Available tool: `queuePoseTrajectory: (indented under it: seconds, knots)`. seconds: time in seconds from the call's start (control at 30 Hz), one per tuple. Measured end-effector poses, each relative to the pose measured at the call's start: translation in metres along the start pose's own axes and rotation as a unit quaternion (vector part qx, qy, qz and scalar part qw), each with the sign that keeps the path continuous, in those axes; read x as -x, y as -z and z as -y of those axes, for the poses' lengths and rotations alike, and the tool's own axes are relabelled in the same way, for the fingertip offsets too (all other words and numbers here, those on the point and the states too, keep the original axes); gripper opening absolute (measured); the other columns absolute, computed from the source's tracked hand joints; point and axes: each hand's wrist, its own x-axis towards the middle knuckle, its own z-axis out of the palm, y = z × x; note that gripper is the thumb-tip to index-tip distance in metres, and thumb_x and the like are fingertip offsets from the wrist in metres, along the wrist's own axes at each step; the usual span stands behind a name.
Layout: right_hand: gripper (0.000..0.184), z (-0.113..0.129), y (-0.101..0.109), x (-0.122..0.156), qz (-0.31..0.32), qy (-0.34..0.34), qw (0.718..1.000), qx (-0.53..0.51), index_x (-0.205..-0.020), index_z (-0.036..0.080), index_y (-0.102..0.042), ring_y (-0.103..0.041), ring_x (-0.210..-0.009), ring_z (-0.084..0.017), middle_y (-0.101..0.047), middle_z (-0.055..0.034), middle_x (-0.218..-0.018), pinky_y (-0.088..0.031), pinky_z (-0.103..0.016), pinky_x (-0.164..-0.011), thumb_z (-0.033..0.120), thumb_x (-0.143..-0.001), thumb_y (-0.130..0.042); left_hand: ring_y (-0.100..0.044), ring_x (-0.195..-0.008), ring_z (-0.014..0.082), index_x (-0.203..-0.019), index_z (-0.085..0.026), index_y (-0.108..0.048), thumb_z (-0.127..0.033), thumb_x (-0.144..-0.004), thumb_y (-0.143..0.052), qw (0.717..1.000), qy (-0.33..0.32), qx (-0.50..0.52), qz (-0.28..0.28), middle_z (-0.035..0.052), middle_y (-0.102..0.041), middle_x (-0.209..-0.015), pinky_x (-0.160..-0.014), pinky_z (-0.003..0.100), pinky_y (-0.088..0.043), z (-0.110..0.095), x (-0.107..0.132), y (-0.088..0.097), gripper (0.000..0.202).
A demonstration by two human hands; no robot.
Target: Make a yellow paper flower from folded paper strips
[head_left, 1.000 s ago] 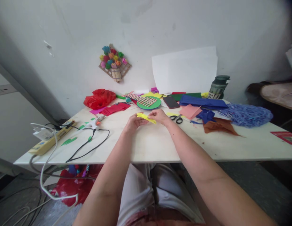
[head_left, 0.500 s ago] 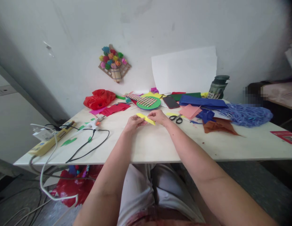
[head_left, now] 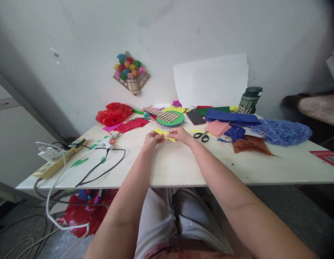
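Note:
Between my hands is a small piece of yellow paper (head_left: 161, 132), pinched and creased at its middle. My left hand (head_left: 152, 139) grips its left side, fingers closed. On the right part of it, my right hand (head_left: 181, 135) pinches with thumb and fingertips. Both hands are just above the table, close together. Behind them lies a green disc with a lattice of thin sticks (head_left: 170, 117). Black-handled scissors (head_left: 201, 136) rest right of my right hand. The fingers partly cover the paper.
A white glue gun (head_left: 107, 142) with a black cord and a yellow power strip (head_left: 60, 158) are on the left. Red paper (head_left: 133, 125), a phone (head_left: 195, 117), blue paper (head_left: 231, 117), blue shredded strands (head_left: 282, 132) and a bottle (head_left: 250, 100) line the back and right.
The yellow paper has gone from a flatter strip to a more crumpled, pinched shape at its middle. My hands have shifted only slightly.

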Motion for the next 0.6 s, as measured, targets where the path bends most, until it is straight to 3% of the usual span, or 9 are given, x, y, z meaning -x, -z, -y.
queuePoseTrajectory:
  seconds: [0.13, 0.4, 0.6]
  knots:
    - [0.029, -0.004, -0.003, -0.002, -0.004, 0.001, 1.0, 0.006, -0.06, 0.013, -0.058, -0.047, -0.047, -0.008, -0.058, 0.0009, -0.052, -0.033, -0.02, -0.046, 0.04, -0.056, -0.067, -0.057, -0.049, 0.0115, -0.073, -0.011, -0.058, -0.027, -0.055, -0.073, 1.0, -0.012, -0.017, -0.01, 0.0017, -0.061, -0.057, -0.05, 0.023, -0.044, -0.001, 0.0, 0.0, 0.029]
    - [0.031, 0.0, -0.012, -0.004, -0.1, 0.023, 0.993, -0.059, -0.055, 0.015, -0.053, -0.053, -0.049, -0.011, -0.057, 0.0016, -0.05, -0.038, -0.022, -0.05, 0.04, -0.051, -0.071, -0.053, -0.054, 0.0082, -0.071, -0.012, -0.061, -0.037, -0.061, -0.069, 0.998, -0.039, -0.055, -0.013, 0.0025, -0.06, -0.064, -0.046, 0.018, -0.036, -0.002, 0.002, -0.002, 0.028]
    - [0.029, 0.0, -0.015, -0.002, -0.058, 0.022, 0.996, -0.063, -0.059, 0.015, -0.057, -0.053, -0.048, -0.01, -0.059, 0.0011, -0.051, -0.038, -0.022, -0.049, 0.042, -0.056, -0.068, -0.045, -0.046, 0.0069, -0.066, -0.014, -0.059, -0.041, -0.062, -0.066, 0.99, -0.075, -0.119, -0.019, 0.0002, -0.055, -0.055, -0.044, 0.02, -0.034, -0.003, 0.0, 0.0, 0.028]
